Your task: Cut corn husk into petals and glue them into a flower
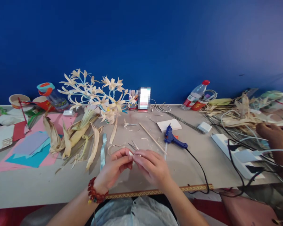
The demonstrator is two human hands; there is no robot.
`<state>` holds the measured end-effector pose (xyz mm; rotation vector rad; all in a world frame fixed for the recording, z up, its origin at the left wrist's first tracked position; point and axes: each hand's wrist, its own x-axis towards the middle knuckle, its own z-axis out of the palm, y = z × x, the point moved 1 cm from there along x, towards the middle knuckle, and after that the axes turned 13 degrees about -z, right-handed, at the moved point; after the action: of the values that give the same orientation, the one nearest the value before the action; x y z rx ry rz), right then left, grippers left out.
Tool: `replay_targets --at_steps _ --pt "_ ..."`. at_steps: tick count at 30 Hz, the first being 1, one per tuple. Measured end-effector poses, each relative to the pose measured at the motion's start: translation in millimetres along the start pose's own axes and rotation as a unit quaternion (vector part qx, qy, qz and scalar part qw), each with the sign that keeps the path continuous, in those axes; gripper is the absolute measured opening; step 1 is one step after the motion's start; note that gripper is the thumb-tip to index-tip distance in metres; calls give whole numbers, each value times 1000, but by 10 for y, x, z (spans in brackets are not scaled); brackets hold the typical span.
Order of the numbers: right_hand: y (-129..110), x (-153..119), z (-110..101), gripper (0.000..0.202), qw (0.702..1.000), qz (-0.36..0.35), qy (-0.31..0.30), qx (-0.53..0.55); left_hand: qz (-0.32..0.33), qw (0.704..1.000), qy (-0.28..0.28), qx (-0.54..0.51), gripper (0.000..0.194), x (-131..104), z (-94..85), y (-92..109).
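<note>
Near the table's front edge, my left hand (pixel 115 168) and my right hand (pixel 153 164) meet fingertip to fingertip. Both are closed in a pinch on a small whitish piece (pixel 131 153); fingers hide most of it, so its kind is unclear. Just beyond my fingers lie metal scissors (pixel 132 146), partly covered by the hands. A light blue ribbon strip (pixel 104 147) runs left of my left hand. Past my right hand lie a wooden stick (pixel 151 136) and a blue glue gun (pixel 173 138) with its nozzle pointing up and away.
Pale husk flowers (pixel 106 100) stand at the back left, behind dried corn husks (pixel 77 135) and coloured paper (pixel 33 147). A lit phone (pixel 144 98) leans by the wall. At right are a bottle (pixel 195 95), a power strip (pixel 235 157), cables and another person's hand (pixel 272 135).
</note>
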<state>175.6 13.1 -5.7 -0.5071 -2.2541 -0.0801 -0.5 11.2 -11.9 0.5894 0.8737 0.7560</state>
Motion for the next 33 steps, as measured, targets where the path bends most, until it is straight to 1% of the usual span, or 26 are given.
replay_targets --at_steps 4,7,9,10,15,18,22,25,29,31,33 --pt "30 -14 22 18 999 -14 36 19 -7 1000 -12 -3 11 -19 9 10" --pt "56 -68 48 18 998 -16 48 40 44 999 10 26 11 -51 -12 30" --pt "65 -85 78 18 997 2 55 57 78 996 21 44 11 -64 -20 40" --pt "67 -85 94 19 996 14 58 65 83 995 20 46 10 -65 -19 42" --pt "72 -40 109 25 989 64 70 114 46 999 -4 6 14 -16 7 50" --pt "63 -13 58 27 986 79 65 132 36 999 -18 -35 19 28 7 48" --pt "25 26 25 18 987 113 40 108 51 996 -14 -68 27 54 2 20" --pt "-8 61 62 13 989 129 10 76 51 997 -9 -63 31 50 20 -5" --pt "-25 88 133 17 986 158 -32 49 52 998 -10 -38 36 42 49 -21" --pt "-23 89 150 20 984 168 -39 49 55 998 0 -32 37 39 51 -24" --pt "-18 87 148 18 981 179 -29 65 60 998 6 -23 40 31 44 -22"
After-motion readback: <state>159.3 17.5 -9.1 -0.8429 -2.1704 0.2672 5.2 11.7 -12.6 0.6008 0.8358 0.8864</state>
